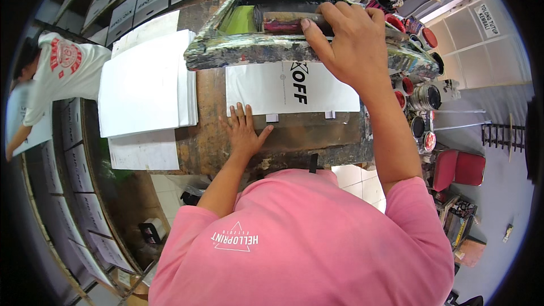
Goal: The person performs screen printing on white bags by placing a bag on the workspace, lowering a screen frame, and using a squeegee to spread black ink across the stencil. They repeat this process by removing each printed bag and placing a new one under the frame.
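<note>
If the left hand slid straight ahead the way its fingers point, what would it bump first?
Probably the printed white sheet: the left hand lies flat on the wooden table, fingertips at the sheet's near edge. The paint-smeared screen frame is farther on.

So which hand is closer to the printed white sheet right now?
Left. The left hand lies flat on the table with its fingertips at the printed white sheet's lower edge. The right hand is above it, gripping the screen frame.

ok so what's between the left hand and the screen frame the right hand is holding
In the head view, a white printed sheet lies between the left hand and the paint-stained screen frame, which the right hand grips.
</note>
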Motion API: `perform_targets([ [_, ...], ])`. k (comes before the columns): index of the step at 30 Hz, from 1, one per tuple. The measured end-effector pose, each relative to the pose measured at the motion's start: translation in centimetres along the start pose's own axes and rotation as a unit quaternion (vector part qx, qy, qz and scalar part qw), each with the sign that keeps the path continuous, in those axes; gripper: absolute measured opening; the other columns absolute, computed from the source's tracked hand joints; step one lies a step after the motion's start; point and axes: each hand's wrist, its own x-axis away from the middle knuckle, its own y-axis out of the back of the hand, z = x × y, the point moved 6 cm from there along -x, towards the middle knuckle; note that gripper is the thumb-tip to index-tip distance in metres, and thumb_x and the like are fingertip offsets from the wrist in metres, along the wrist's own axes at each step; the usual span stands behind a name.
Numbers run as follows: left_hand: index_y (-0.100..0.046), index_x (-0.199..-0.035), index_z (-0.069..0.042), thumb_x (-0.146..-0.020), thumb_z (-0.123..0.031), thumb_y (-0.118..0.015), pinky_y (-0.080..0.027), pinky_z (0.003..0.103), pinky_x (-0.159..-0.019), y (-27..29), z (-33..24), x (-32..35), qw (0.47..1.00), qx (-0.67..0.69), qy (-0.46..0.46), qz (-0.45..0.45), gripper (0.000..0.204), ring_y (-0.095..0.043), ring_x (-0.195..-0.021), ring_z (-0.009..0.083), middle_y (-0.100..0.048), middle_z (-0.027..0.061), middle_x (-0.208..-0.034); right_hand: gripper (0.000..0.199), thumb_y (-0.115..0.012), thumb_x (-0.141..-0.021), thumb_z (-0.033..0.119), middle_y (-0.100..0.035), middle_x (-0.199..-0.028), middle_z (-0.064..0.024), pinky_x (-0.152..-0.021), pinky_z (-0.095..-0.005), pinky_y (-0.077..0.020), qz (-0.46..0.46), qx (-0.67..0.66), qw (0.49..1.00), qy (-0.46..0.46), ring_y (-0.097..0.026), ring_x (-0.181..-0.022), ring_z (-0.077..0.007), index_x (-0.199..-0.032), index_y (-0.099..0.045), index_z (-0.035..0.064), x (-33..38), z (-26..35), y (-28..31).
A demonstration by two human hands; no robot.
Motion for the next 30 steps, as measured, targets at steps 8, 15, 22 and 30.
perform_targets([
  [8, -0.048, -0.152, 0.003, -0.099, -0.058, -0.061, -0.016, 0.065, -0.123, 6.0, -2.7, -3.4, 0.992, 0.092, -0.015, -0.088, 0.083, -0.04, -0.15, 0.038, -0.051, 0.0206, -0.157, 0.038, -0.067, -0.095, 0.044, -0.067, -0.079, -0.0108, -0.081, -0.0443, -0.0395, 0.053, -0.008, 0.998, -0.019, -0.064, -0.077, -0.0311, -0.09, -0.07, 0.0058, -5.0, -0.7, 0.7],
  [15, -0.071, -0.13, -0.001, -0.092, -0.002, -0.073, -0.059, 0.036, -0.075, 15.7, -3.8, -8.7, 0.903, 0.359, 0.062, -0.228, 0.038, -0.074, -0.098, 0.0277, -0.074, 0.0162, -0.129, 0.039, -0.066, -0.096, 0.044, -0.068, -0.081, -0.0123, -0.081, -0.0439, -0.0402, 0.083, -0.012, 0.996, -0.037, -0.064, -0.078, -0.0323, -0.091, -0.07, 0.0049, -7.3, -1.7, 0.6],
  [22, -0.064, -0.143, -0.001, -0.098, 0.006, -0.063, -0.054, 0.024, -0.068, 17.4, 9.9, -3.5, 0.803, 0.507, 0.155, -0.272, 0.046, -0.065, -0.079, 0.0097, -0.074, 0.0115, -0.126, 0.036, -0.067, -0.095, 0.043, -0.069, -0.086, -0.01, -0.084, -0.0454, -0.0399, 0.056, -0.024, 0.997, -0.044, -0.066, -0.085, -0.0317, -0.093, -0.07, 0.0073, -8.0, -2.3, 1.0],
  [30, -0.064, -0.143, -0.001, -0.094, 0.009, -0.064, -0.043, 0.021, -0.063, 29.4, 23.7, 2.0, 0.858, 0.317, 0.091, -0.394, 0.049, -0.046, -0.07, 0.0041, -0.074, 0.0032, -0.115, 0.031, -0.067, -0.096, 0.035, -0.063, -0.084, -0.0101, -0.086, -0.0453, -0.0392, 0.075, -0.01, 0.995, -0.06, -0.061, -0.086, -0.0313, -0.089, -0.063, 0.0051, -5.1, 0.2, 1.2],
])
